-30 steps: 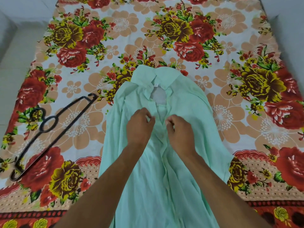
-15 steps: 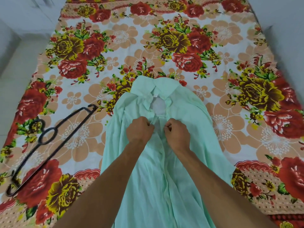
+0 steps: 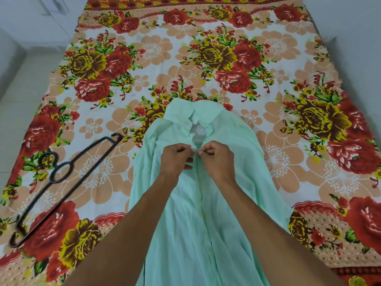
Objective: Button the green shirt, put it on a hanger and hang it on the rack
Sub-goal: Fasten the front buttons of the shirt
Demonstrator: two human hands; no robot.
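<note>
A pale green shirt [image 3: 226, 203] lies face up on a flowered bed sheet, collar pointing away from me. Its neck is open and shows a white label. My left hand [image 3: 175, 159] pinches the left edge of the front placket just below the collar. My right hand [image 3: 218, 159] pinches the right edge at the same spot, fingertips almost meeting the left hand's. The button between them is hidden by my fingers. A black hanger [image 3: 61, 182] lies flat on the sheet to the left of the shirt, hook toward me. No rack is in view.
The flowered sheet [image 3: 206, 58] covers the whole bed. A pale floor [image 3: 18, 96] runs along the left edge, and a pale wall or floor strip [image 3: 354, 48] along the right.
Both hands have moved up the placket toward the collar and drawn closer together. The view has tilted so more of the far end of the bed shows.
</note>
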